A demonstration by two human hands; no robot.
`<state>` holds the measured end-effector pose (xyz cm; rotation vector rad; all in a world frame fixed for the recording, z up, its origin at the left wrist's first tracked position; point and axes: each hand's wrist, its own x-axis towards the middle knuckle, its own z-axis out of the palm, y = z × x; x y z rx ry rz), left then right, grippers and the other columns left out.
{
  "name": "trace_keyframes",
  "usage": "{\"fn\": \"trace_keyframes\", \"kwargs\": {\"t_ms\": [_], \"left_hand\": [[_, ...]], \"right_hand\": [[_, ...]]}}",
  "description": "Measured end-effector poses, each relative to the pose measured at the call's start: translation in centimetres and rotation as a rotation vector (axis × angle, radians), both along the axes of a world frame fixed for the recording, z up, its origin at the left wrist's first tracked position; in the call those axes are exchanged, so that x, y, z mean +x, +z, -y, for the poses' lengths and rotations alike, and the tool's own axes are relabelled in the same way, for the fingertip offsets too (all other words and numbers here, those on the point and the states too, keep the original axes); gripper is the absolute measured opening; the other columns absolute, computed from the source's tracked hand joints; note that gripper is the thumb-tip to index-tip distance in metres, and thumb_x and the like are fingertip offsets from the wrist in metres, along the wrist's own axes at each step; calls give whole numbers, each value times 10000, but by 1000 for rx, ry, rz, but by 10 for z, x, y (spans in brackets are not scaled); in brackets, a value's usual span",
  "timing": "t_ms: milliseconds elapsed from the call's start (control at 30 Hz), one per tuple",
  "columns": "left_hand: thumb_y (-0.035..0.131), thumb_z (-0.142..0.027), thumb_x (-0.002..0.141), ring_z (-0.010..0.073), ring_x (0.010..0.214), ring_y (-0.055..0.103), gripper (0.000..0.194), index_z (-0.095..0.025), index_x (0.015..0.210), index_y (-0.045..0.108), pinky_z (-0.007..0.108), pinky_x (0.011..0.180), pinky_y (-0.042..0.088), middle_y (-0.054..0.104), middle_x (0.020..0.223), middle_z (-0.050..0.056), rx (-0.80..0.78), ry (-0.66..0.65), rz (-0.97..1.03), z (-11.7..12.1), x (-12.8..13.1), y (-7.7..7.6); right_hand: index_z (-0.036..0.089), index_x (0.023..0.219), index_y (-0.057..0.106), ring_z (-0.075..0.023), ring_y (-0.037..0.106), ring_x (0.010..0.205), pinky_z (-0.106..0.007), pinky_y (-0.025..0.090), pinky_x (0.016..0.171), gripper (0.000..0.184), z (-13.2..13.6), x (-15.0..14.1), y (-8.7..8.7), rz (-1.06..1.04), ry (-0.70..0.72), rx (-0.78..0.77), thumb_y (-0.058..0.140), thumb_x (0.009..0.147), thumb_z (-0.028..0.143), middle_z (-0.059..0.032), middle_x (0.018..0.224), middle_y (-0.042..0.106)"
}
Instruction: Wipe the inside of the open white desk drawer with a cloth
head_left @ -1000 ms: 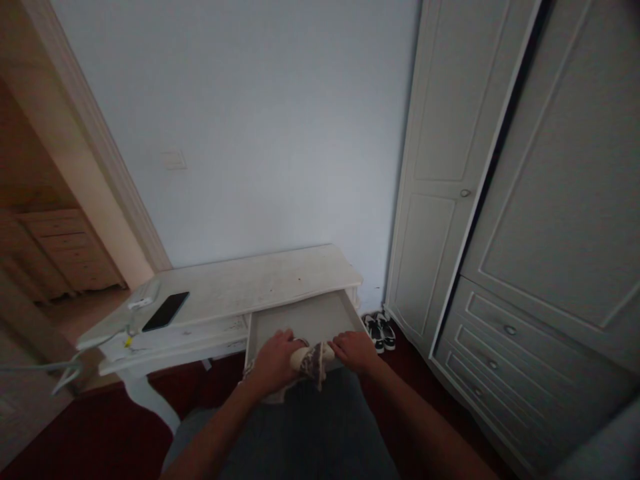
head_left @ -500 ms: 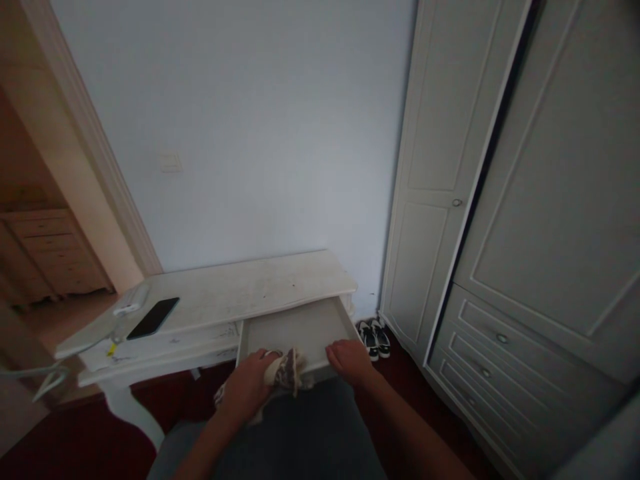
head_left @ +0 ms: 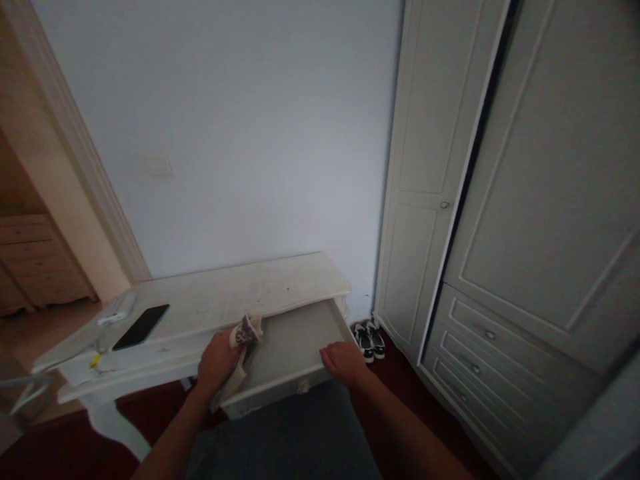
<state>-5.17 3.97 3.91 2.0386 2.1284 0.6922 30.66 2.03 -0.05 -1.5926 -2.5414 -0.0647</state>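
A pale cloth with a dark pattern (head_left: 249,329) is bunched in my left hand (head_left: 219,359), its loose end hanging along the left side of the pulled-out drawer (head_left: 295,343). The hand is closed around it at the drawer's left wall, close to the tabletop edge. My right hand (head_left: 344,361) is closed over the top of the drawer front near its right corner. Nothing lies on the visible drawer bottom. A small knob (head_left: 303,386) sits on the drawer front, just above my lap. The drawer belongs to a worn white table (head_left: 240,285) against the wall.
On the table's left part lie a black phone (head_left: 141,327) and a white object (head_left: 118,308) with a cable. Black-and-white shoes (head_left: 369,341) stand on the red floor, right of the table. A white wardrobe (head_left: 417,260) with drawers fills the right side.
My left hand has carried the cloth from the drawer front, left and away from me, to the drawer's left side. The right hand stays on the drawer. The view has shifted slightly right.
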Motion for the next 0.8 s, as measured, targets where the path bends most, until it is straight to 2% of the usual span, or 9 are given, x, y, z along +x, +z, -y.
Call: {"fn": "trace_keyframes", "kwargs": {"t_ms": [133, 167, 233, 333, 400, 533, 633, 700, 800], "left_hand": [[422, -575, 957, 355, 1064, 714, 552, -178, 1264, 652, 363, 774, 486, 754, 1170, 190, -49, 160, 11, -23, -1, 8], [427, -572, 952, 352, 1047, 719, 546, -177, 1250, 656, 357, 755, 482, 759, 1157, 188, -57, 170, 15, -24, -2, 9], [447, -565, 941, 337, 1065, 718, 512, -199, 1213, 680, 344, 765, 482, 765, 1169, 169, -64, 102, 2, -20, -2, 10], [482, -555, 912, 326, 1147, 698, 489, -231, 1199, 708, 342, 839, 494, 761, 1224, 148, -75, -4, -53, -7, -5, 6], [536, -550, 857, 324, 1134, 706, 474, -230, 1150, 729, 342, 873, 505, 779, 1189, 129, -127, -46, -54, 3, -11, 1], [634, -584, 730, 308, 995, 743, 438, -244, 984, 743, 332, 859, 547, 824, 996, 27, -276, -233, 180, 25, -25, -10], [619, -649, 751, 312, 1037, 735, 496, -251, 1023, 739, 342, 905, 557, 827, 1040, 11, -253, -283, 343, 42, -29, -11], [613, -663, 775, 321, 1085, 718, 512, -258, 1063, 735, 364, 953, 543, 815, 1110, 38, -232, -268, 300, 54, -24, -6], [601, -629, 811, 328, 1062, 708, 455, -255, 1034, 734, 399, 942, 525, 777, 1136, 97, -224, -196, 36, 70, -2, 5]], "right_hand": [[185, 967, 768, -235, 755, 923, -321, 512, 814, 547, -1, 0, -2, 5, -2, 5, 295, 1128, 406, -125, 992, 793], [183, 965, 768, -238, 755, 924, -325, 513, 816, 547, -1, 0, -2, 5, -1, 6, 295, 1128, 403, -128, 989, 793], [181, 965, 768, -241, 754, 931, -331, 513, 826, 547, -1, 0, -2, 3, 7, 9, 293, 1128, 396, -130, 986, 792], [182, 964, 767, -238, 751, 940, -328, 510, 836, 546, -1, 0, -3, -7, 16, 14, 292, 1129, 393, -130, 984, 791], [184, 965, 767, -233, 749, 937, -323, 507, 835, 540, -1, 0, -3, -14, 18, 16, 296, 1128, 393, -130, 984, 790], [185, 962, 764, -236, 747, 930, -322, 501, 818, 544, -1, 1, -3, -24, 14, 20, 293, 1127, 400, -129, 981, 790], [180, 955, 760, -241, 747, 919, -328, 496, 813, 544, 1, 1, -3, -25, 6, 22, 293, 1127, 400, -136, 977, 788], [182, 955, 759, -242, 747, 920, -331, 494, 818, 538, 1, 1, -3, -26, 5, 18, 297, 1127, 396, -135, 979, 787], [183, 947, 759, -250, 748, 924, -338, 495, 823, 538, 0, 0, -4, -32, 6, 3, 298, 1124, 397, -134, 980, 786]]}}
